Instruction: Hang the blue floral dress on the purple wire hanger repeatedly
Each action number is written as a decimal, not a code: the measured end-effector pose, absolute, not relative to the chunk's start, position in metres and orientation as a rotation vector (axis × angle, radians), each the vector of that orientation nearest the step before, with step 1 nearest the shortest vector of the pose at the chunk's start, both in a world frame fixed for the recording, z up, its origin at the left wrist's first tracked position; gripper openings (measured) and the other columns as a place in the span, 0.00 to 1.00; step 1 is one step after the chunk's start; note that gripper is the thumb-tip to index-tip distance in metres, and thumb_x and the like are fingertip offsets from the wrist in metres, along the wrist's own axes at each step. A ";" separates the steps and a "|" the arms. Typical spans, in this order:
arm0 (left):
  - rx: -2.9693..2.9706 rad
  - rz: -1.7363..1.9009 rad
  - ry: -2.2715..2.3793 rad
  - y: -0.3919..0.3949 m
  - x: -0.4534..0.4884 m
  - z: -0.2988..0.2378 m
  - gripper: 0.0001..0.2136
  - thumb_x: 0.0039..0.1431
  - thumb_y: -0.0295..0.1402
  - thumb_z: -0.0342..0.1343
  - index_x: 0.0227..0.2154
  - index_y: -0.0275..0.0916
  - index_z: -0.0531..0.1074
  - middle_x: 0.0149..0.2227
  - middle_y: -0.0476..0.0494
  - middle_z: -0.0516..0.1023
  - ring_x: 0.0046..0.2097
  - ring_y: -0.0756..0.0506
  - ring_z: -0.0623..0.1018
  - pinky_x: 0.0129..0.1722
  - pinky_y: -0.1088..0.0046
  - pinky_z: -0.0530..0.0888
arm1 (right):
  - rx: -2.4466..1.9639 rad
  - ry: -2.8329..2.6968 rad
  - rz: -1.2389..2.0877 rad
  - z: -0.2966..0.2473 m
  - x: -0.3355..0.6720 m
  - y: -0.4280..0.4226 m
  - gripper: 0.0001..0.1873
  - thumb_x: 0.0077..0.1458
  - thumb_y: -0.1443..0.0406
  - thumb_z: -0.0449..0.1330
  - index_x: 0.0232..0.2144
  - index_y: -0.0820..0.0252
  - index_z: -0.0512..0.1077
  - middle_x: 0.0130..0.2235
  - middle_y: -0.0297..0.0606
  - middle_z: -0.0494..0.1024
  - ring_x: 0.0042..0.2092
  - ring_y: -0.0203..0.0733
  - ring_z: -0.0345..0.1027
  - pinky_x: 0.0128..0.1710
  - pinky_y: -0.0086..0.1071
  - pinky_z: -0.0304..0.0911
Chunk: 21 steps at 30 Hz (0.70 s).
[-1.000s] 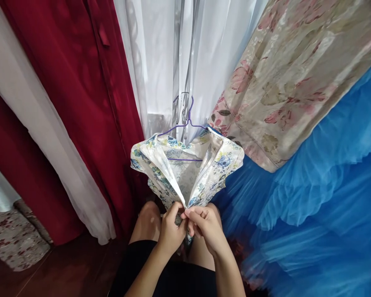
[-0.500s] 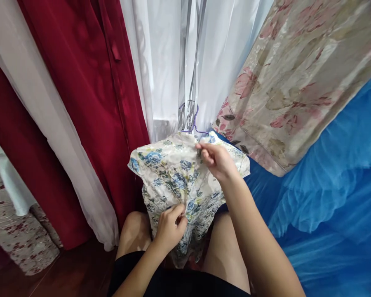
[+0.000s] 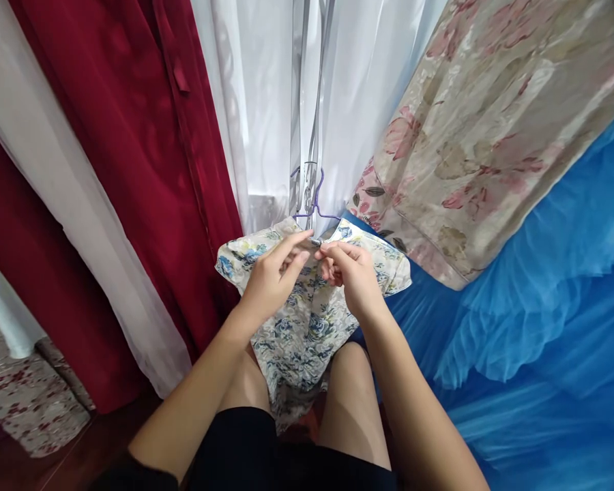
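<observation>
A white sleeveless-looking garment (image 3: pixel 307 320) with a blue floral print hangs in front of me from a purple hanger (image 3: pixel 317 198). At its neckline my right hand (image 3: pixel 351 273) is closed in a pinch on the garment's edge. Beside it, my left hand (image 3: pixel 273 276) reaches to the same spot, index finger stretched and thumb apart. Between the fingertips shows a small dark shiny bit (image 3: pixel 314 241), too small to name. The lower part of the garment drapes down between my knees.
Long red cloth (image 3: pixel 127 170) and pale cloth (image 3: pixel 82 198) hang on the left. White fabric (image 3: pixel 266 102) with grey ribbons hangs behind the hanger. To the right are a pink-flowered beige cloth (image 3: pixel 465 157) and blue tulle (image 3: pixel 532 300).
My left hand has let go of the garment's middle and moved up to the neckline beside my right hand. The right hand stays near the neckline, slightly lower.
</observation>
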<state>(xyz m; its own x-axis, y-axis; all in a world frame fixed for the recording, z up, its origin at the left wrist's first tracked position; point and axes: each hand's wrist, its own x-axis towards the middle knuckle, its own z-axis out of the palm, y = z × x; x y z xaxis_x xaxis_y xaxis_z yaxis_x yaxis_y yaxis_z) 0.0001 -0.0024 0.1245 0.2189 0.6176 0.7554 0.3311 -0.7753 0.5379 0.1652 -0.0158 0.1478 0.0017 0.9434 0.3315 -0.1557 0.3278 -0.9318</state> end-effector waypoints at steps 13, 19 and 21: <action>1.342 2.187 0.939 0.070 -0.068 0.146 0.04 0.63 0.30 0.59 0.32 0.35 0.74 0.29 0.50 0.74 0.32 0.52 0.75 0.36 0.81 0.72 | -1.052 -1.369 0.892 0.064 0.160 -0.010 0.16 0.54 0.57 0.60 0.20 0.60 0.70 0.16 0.28 0.65 0.19 0.32 0.55 0.22 0.28 0.48; 0.243 1.737 0.874 0.100 -0.087 0.071 0.16 0.65 0.18 0.46 0.21 0.36 0.62 0.21 0.51 0.64 0.21 0.53 0.67 0.26 0.80 0.70 | -0.974 -1.198 1.079 0.055 0.146 -0.029 0.15 0.51 0.56 0.63 0.21 0.61 0.73 0.14 0.28 0.65 0.17 0.31 0.53 0.19 0.27 0.46; 0.200 1.685 0.859 0.087 -0.071 0.042 0.17 0.67 0.18 0.43 0.22 0.36 0.63 0.21 0.50 0.65 0.22 0.53 0.69 0.28 0.80 0.72 | -0.940 -0.987 1.125 0.042 0.147 -0.034 0.16 0.50 0.55 0.64 0.23 0.62 0.73 0.14 0.27 0.64 0.17 0.29 0.50 0.18 0.26 0.43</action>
<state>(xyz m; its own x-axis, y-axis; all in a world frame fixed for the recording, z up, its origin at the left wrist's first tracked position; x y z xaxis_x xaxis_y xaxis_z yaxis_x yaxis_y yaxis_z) -0.0707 0.0869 0.0423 -0.3102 0.9010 -0.3033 -0.7749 -0.0549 0.6297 0.1465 -0.0340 0.0416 0.1427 0.9793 0.1433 -0.2695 0.1777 -0.9465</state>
